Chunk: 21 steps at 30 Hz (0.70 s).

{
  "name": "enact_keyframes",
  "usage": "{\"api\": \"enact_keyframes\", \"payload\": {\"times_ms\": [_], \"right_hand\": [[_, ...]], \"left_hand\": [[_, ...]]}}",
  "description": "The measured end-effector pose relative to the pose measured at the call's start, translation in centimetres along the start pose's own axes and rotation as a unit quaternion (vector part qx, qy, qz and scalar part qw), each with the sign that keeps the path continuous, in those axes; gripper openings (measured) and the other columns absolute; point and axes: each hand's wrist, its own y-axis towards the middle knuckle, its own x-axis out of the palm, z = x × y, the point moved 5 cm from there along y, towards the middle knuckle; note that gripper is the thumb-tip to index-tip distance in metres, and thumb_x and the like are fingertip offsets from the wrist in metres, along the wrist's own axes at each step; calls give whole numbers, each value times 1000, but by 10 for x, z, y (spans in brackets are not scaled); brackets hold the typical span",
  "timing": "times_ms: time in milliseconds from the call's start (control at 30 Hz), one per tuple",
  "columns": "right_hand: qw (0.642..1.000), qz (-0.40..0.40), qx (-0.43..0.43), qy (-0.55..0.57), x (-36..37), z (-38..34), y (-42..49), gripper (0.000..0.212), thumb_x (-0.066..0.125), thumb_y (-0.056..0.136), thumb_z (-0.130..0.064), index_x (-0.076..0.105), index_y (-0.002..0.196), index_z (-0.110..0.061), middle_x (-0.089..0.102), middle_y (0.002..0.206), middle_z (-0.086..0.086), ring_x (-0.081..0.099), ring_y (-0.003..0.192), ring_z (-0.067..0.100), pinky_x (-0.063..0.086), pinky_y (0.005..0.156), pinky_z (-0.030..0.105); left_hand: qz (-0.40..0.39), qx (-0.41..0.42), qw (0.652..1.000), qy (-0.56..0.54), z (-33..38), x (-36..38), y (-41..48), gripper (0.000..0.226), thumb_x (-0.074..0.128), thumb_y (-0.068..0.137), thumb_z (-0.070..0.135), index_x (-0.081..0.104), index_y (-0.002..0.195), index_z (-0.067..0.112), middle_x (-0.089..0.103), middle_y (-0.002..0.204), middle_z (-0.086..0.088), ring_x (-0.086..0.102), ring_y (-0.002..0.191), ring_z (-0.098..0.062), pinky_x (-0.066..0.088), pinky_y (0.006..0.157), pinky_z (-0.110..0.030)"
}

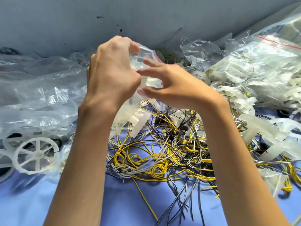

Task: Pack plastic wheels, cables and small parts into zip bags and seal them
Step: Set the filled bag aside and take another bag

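Observation:
My left hand point(112, 70) grips the top of a clear zip bag point(147, 56) held up above the table, its fingers curled round the bag's mouth. White plastic pieces point(140, 123) hang inside the lower part of that bag. My right hand point(172, 85) is beside the bag with thumb and fingers spread and slightly bent, fingertips at the bag's side; it is blurred. Under both hands a tangle of yellow, grey and black cables point(162, 154) lies on the blue table point(123, 201). A white spoked plastic wheel point(36, 156) lies at the left.
Crumpled clear bags point(40, 95) pile up at the left. Filled zip bags with red seal strips point(268, 62) and loose white plastic parts point(263, 132) crowd the right. A grey wall point(114, 18) stands behind everything.

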Motion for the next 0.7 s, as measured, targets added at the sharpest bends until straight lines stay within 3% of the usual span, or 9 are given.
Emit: {"api": "enact_keyframes", "payload": {"times_ms": [67,133,200,300,400,500,567,633,700], "right_hand": [[997,74,-14,-18,-9,-4,1,42,61,90,-30,57,130,-17,40,148,7,36,136,14,27,101,15],[995,97,-3,-1,-13,-3,1,37,62,89,-29,61,124,-16,53,135,4,49,124,15,36,99,18],[998,53,28,2,-9,2,-1,34,61,89,-32,63,120,-18,63,122,2,58,112,16,45,93,27],[995,-72,37,-58,4,1,-6,29,55,92,-34,66,107,-11,68,103,7,62,95,21,48,81,34],[990,-122,-1,-70,10,-5,-8,24,48,95,-26,57,84,-6,60,78,5,52,78,25,42,70,38],[998,-50,-39,0,-2,-13,-6,24,48,91,-10,51,70,-22,49,62,-7,43,60,7,37,61,25],[991,47,-54,115,-13,-17,-5,29,48,88,0,62,77,-24,61,68,-10,56,62,0,43,62,15],[968,144,-53,200,-22,-14,-4,25,47,86,5,69,87,-9,68,79,0,66,73,10,52,68,26],[958,209,-35,195,-28,-9,-4,25,45,81,2,67,82,-11,64,74,-4,63,73,19,52,70,34]], "left_hand": [[37,9,999,-11,3,-4,1,50,47,73,2,63,116,23,62,119,3,57,105,-27,44,92,-35],[69,24,997,-27,8,-9,0,49,45,74,1,63,115,21,62,118,4,57,104,-24,43,90,-33],[54,33,997,-34,12,-7,0,49,45,74,1,64,113,23,62,107,9,58,99,-23,44,87,-30],[-37,23,998,-40,12,5,-1,47,48,73,3,68,109,27,48,71,16,58,91,-24,45,80,-28],[-42,9,998,-49,12,5,-2,44,51,74,6,68,107,29,46,69,15,59,94,-25,47,83,-30],[21,0,998,-52,11,-8,0,43,48,74,9,68,108,27,62,89,9,61,95,-25,48,89,-32],[57,-12,997,-53,3,-17,3,44,45,73,10,68,107,25,68,105,6,62,97,-26,48,92,-35],[86,-36,995,-38,-12,-25,5,47,42,71,11,68,108,25,69,109,2,62,99,-26,49,93,-37],[117,-88,989,-21,-34,-34,4,49,41,70,13,66,111,25,67,113,-2,60,106,-29,48,95,-40]]}}
